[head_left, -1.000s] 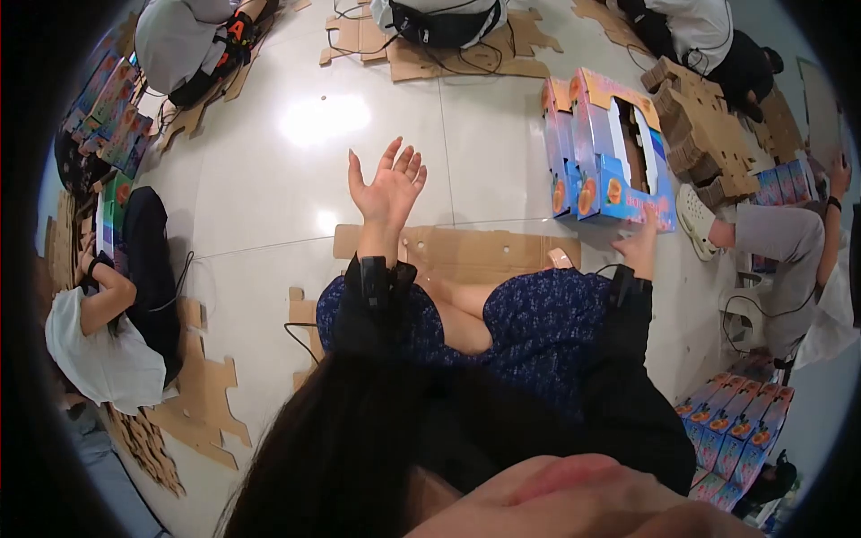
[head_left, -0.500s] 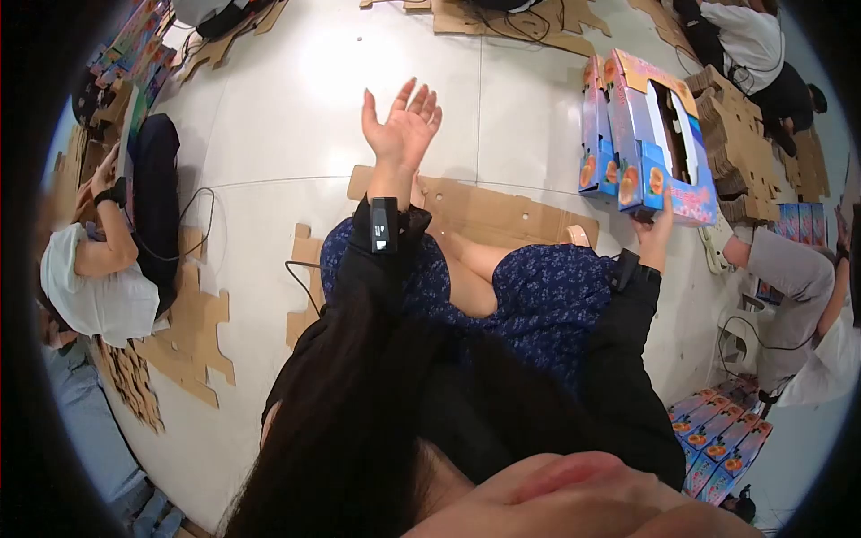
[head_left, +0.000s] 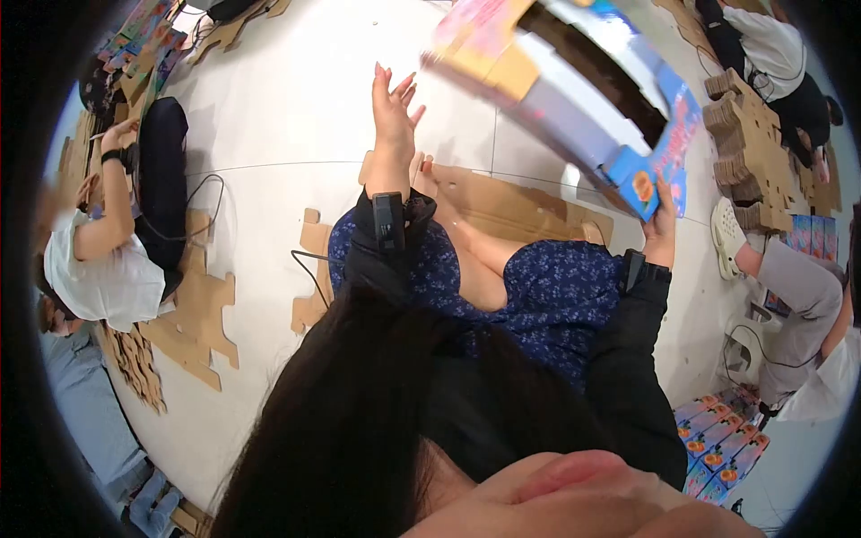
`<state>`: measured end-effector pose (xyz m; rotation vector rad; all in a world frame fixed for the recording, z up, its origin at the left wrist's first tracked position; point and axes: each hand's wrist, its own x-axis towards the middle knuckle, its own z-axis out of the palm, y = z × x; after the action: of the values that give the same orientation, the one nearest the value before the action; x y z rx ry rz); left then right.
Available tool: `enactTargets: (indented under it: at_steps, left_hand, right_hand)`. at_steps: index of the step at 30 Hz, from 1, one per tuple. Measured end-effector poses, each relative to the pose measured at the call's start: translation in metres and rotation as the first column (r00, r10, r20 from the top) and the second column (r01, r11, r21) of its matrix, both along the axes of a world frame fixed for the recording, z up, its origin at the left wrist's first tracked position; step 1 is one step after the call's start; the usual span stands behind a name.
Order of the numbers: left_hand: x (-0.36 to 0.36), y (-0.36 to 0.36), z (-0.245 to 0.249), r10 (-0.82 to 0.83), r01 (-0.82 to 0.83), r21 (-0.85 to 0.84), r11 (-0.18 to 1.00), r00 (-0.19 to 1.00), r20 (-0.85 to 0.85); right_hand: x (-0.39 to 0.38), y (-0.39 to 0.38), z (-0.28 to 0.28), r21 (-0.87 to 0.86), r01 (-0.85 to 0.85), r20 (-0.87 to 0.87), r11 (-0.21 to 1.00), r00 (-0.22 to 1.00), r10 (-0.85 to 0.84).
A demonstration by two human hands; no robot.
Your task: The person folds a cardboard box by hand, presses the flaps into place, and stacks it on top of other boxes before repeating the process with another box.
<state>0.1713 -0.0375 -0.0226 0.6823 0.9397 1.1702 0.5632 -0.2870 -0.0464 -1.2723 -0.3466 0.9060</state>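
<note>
Found the right hand (head_left: pixel 662 220) with its grip closed on the lower blue corner of a printed carton (head_left: pixel 574 90), held aloft and tilted across the top of the view, well clear of the floor (head_left: pixel 296 117). Noted motion blur on the carton's far end. Found the left hand (head_left: pixel 393 112) raised, grip wide, fingers spread, palm turned toward the carton, near its far end but apart from it.

Judge the step in hand as bringing the carton one-handed across to the open palm. Judge that the next move calls for a second hold on the far end before any turning, since one corner alone gives poor control of so long a box.

Inspected the carton's window cutout: saw only brown inner wall and shadow; cannot tell whether anything lies inside. Recorded a cardboard sheet (head_left: pixel 502 202) flat on the floor, brown cardboard pieces (head_left: pixel 744 152) stacked at the right, and flat printed cartons (head_left: pixel 717 430) piled at the lower right. Noted other people seated around, among them a person in a white top (head_left: pixel 99 260) at the left.
</note>
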Motion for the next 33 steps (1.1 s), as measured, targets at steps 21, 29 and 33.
enactTargets:
  at_steps: [21, 29, 33]
  left_hand:
    - [-0.005, 0.026, -0.089, -0.156, 0.286, -0.013, 0.958, 0.482, -0.862]
    - [0.005, 0.012, -0.080, -0.153, 0.480, -0.166, 0.861, -0.065, -0.986]
    - [0.008, 0.003, -0.062, -0.198, 0.498, -0.226, 0.837, -0.109, -0.974]
  right_hand:
    - [-0.021, 0.070, -0.055, -0.467, -0.110, 0.875, 0.877, 0.085, 0.477]
    - [0.010, 0.052, -0.038, -0.750, 0.434, 0.644, 0.499, 0.311, 0.699]
    - [0.004, 0.050, -0.049, -0.811, 0.475, 0.530, 0.341, 0.353, 0.771]
